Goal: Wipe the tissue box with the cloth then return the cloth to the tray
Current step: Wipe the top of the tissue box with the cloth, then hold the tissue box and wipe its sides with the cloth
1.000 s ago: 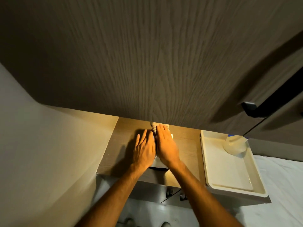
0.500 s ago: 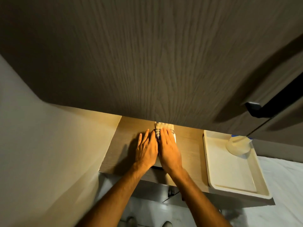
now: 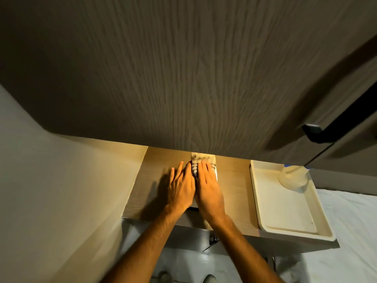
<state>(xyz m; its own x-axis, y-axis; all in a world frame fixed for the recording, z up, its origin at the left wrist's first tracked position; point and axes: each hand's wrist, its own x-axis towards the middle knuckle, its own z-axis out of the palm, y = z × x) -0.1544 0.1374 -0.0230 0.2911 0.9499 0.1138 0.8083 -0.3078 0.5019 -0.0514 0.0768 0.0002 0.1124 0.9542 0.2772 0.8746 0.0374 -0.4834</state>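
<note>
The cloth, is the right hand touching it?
Touching. The head view shows the right hand lying flat on the checked cloth, its fingers pressed onto the fabric with no gap.

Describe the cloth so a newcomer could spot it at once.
Find the wooden shelf under the dark cabinet. Left of the cream tray, both hands lie flat, side by side. The cloth pokes out past their fingertips: pale with dark checks, the only patterned thing there.
</note>
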